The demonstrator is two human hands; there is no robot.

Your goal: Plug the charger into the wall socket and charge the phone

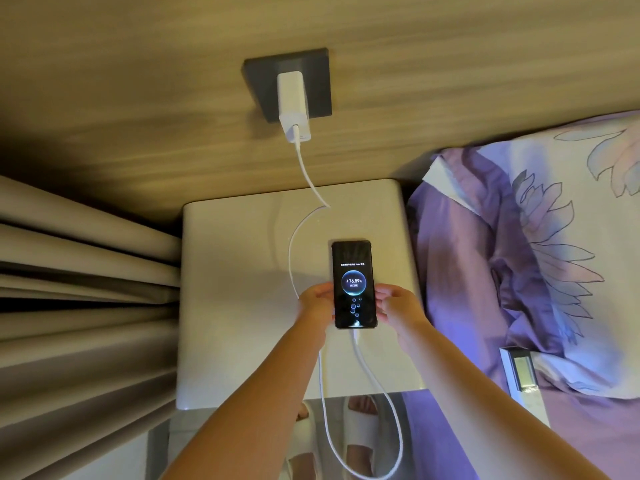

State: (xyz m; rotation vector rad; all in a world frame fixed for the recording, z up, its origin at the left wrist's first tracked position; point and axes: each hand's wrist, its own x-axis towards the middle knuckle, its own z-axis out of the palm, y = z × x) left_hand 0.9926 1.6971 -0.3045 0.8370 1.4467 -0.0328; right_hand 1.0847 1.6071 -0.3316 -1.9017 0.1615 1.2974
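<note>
A white charger [291, 105] sits plugged into the dark wall socket [313, 77] on the wood-panelled wall. Its white cable [294, 244] runs down over the white bedside table [235, 258], loops off the front edge and enters the bottom of the black phone [353, 268]. The phone lies face up on the table, and its screen shows a charging animation reading 76.89%. My left hand [317, 303] grips the phone's left edge. Gripping its right edge is my right hand [398, 304].
Beige curtains [83, 306] hang to the left of the table. A bed with a purple floral cover [540, 258] lies to the right, with a small rectangular device [519, 372] on it. My feet in white slippers [360, 431] show below the table's front edge.
</note>
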